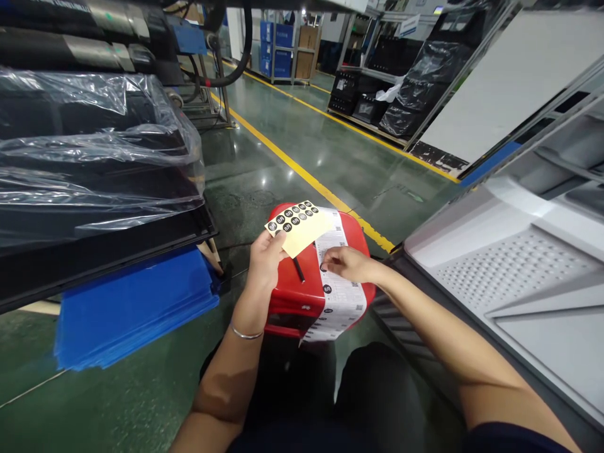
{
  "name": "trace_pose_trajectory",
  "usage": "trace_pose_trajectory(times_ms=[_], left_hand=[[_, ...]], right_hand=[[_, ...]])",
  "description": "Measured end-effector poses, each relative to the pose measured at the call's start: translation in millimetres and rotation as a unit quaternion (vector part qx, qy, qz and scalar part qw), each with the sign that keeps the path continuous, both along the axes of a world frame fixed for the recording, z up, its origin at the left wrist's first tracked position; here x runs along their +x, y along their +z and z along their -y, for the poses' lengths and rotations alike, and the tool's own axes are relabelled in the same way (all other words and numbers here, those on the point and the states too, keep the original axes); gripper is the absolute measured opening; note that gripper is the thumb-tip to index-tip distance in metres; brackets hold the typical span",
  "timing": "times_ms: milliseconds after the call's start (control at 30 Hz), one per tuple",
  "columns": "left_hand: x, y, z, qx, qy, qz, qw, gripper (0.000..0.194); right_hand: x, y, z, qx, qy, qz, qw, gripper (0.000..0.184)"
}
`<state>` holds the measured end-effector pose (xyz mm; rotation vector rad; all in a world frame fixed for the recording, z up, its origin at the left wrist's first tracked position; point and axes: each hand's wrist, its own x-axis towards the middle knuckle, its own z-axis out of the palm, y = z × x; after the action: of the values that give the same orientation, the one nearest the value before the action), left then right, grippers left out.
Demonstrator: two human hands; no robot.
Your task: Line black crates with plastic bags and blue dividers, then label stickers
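My left hand [267, 255] is closed on a yellow sticker sheet [302, 234], thumb on top. Rows of round black stickers marked "8月" run along the sheet's far edge. Over a red plastic stool [293, 282] lies a long white strip of printed labels [343, 294], hanging down its near side. Several round black stickers are on this strip. My right hand [346, 263] rests over the strip, its fingers curled together at a round black sticker [323, 267]; the fingertips partly hide it. A black pen-like stick [299, 270] lies on the stool beside the strip.
Film-wrapped black panels [94, 151] stand at left above a stack of blue sheets [136, 308]. A large light-grey moulded panel [528, 264] is close on the right. Shelving with black wrapped items [401, 94] stands behind, past a yellow floor line [292, 165].
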<state>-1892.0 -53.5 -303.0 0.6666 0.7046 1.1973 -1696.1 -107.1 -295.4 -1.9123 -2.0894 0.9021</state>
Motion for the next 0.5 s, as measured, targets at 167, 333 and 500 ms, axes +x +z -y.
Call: trace_pose_trajectory(times_ms=[167, 333, 500], left_hand=[[-1.0, -0.3, -1.8, -0.001, -0.011, -0.041, 0.999, 0.040], [-2.0, 0.1, -4.0, -0.039, -0.023, -0.052, 0.998, 0.039], [3.1, -5.4, -1.2, 0.010, -0.024, -0.073, 0.997, 0.032]], right_hand=[[-12.3, 8.0, 0.8, 0.034, -0.074, 0.198, 0.977, 0.020], [2.5, 24.7, 2.3, 0.103, -0.138, 0.261, 0.950, 0.025], [-24.0, 43.8, 18.5, 0.427, -0.128, 0.125, 0.886, 0.029]])
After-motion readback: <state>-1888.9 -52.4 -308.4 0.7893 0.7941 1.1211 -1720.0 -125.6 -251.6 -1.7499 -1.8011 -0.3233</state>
